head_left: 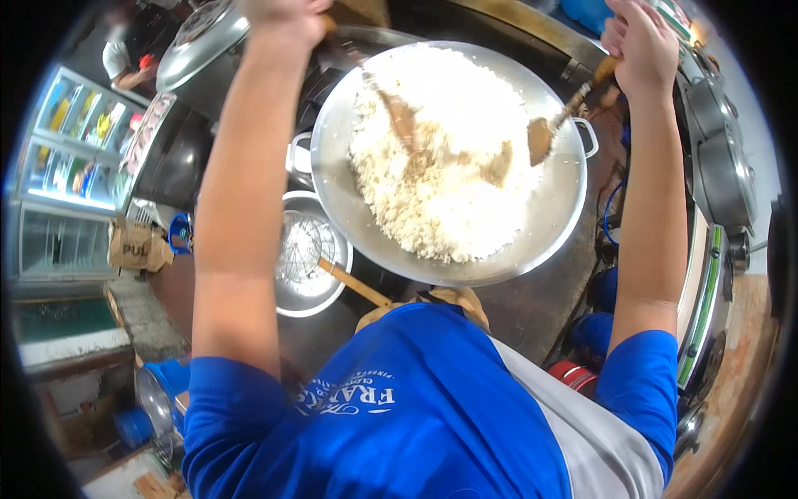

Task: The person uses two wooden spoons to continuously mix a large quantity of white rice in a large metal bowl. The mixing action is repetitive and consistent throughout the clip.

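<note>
A wide silver wok (555, 224) with two loop handles holds a large heap of white rice (453, 195), paler and glaring in the upper part. My left hand (287, 18) is closed on the handle of one long spatula, partly cut off by the top edge. That spatula's brown blade (401, 121) is dug into the left side of the rice and is blurred. My right hand (642, 54) grips the wooden handle of a second spatula (540, 140). Its rounded brown blade, with grains stuck along the shaft, touches the right edge of the heap.
Left of the wok, a metal basin (309, 309) holds a wire skimmer (303, 249) with a wooden handle. A large domed lid (204, 46) stands at upper left, near another person (120, 58). A glass-fronted fridge (75, 150) is far left; lidded pots (723, 166) line the right.
</note>
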`<state>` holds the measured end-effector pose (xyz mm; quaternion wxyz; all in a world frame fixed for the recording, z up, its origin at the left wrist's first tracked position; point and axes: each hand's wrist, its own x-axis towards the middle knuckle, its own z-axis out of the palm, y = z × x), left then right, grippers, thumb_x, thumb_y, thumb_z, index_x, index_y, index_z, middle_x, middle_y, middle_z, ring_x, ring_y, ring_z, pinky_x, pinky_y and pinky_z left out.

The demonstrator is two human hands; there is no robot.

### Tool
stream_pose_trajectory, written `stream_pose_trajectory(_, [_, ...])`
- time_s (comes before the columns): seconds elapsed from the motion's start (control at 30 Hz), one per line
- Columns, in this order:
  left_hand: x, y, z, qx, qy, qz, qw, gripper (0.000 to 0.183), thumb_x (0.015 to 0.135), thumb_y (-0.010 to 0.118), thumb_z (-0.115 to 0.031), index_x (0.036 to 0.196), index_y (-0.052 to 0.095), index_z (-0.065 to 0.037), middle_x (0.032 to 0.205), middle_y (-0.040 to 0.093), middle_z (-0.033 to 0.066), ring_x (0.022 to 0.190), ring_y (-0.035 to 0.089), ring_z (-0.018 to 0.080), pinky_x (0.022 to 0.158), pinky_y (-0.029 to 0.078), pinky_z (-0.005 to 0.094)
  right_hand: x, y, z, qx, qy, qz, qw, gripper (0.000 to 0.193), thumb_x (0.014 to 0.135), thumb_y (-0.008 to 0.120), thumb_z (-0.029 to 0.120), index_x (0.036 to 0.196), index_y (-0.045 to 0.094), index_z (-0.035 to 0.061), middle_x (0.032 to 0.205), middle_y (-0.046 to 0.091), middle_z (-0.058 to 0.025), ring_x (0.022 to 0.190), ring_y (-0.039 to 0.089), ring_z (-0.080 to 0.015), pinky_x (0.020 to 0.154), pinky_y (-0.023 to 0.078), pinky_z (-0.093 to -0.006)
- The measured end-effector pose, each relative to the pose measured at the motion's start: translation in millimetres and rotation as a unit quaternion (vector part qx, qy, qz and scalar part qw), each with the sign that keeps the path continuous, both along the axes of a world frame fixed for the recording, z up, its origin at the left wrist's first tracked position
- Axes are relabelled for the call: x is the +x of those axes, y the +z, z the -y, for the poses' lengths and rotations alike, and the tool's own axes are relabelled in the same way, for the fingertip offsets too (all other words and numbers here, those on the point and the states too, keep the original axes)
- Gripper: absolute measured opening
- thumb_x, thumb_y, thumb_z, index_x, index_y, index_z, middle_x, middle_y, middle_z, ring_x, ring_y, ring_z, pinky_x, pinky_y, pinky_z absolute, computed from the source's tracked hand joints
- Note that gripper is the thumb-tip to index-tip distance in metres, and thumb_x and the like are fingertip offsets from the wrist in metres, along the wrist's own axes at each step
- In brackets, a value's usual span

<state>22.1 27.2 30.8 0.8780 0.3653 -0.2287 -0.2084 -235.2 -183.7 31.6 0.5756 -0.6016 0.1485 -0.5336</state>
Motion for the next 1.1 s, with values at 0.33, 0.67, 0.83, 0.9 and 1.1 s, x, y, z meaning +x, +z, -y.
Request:
stream_pose_trajectory(0.33, [47,-248,-35,-0.03,0.122,-0.181,0.975,0.047,0.099,0.06,-0.032,0.063,0.036,-0.015,0.054,0.029,-0.0033,0.041,0.028,0.0096,0.038,0.021,0.027,0,-217,44,0.26,-0.156,0.173,0.937,0.035,0.082,0.059,0.0,0.056,0.039,0.0136,0.053,0.034,0.0011,0.043,0.033,-0.0135,0.041,0.026,-0.0307])
stream_pose_trajectory(0.67, [-58,-121,38,0.05,0.085,0.102,0.99,0.034,0.096,0.059,-0.02,0.064,0.05,-0.01,0.051,0.041,-0.0034,0.043,0.035,0.0067,0.044,0.028,0.0243,81,-106,-61,-0.015,-0.034,0.074,0.997,0.024,0.079,0.065,0.001,0.06,0.05,0.0049,0.053,0.05,-0.0018,0.043,0.042,-0.0092,0.041,0.032,-0.0255])
stream_pose_trajectory(0.83, [-40,-22,21,0.034,0.029,0.072,0.996,0.037,0.098,0.06,-0.025,0.066,0.042,-0.022,0.05,0.04,-0.0063,0.036,0.037,0.0069,0.032,0.024,0.0243,65,-15,-73,-0.159,-0.069,-0.029,0.984,0.015,0.081,0.058,0.0,0.07,0.053,0.0079,0.062,0.051,0.001,0.057,0.046,-0.0101,0.049,0.036,-0.0273])
stream_pose_trajectory(0.9, [-27,-1,-2,0.033,0.03,0.05,0.998,0.038,0.099,0.059,-0.027,0.066,0.042,-0.021,0.049,0.037,-0.0072,0.034,0.033,0.0068,0.031,0.022,0.0245,44,5,-66,-0.067,-0.006,0.013,0.998,0.011,0.08,0.058,-0.001,0.073,0.059,0.0067,0.065,0.053,0.0,0.057,0.048,-0.0102,0.048,0.036,-0.0263])
stream_pose_trajectory(1.1, [1,-113,-70,0.149,0.176,-0.007,0.973,0.045,0.1,0.059,-0.028,0.063,0.037,-0.017,0.051,0.034,-0.0053,0.037,0.029,0.0089,0.035,0.02,0.0268,-62,-91,-8,0.107,-0.167,-0.06,0.978,0.019,0.089,0.064,0.016,0.075,0.054,0.0092,0.058,0.047,-0.0001,0.04,0.041,-0.0092,0.035,0.03,-0.0263])
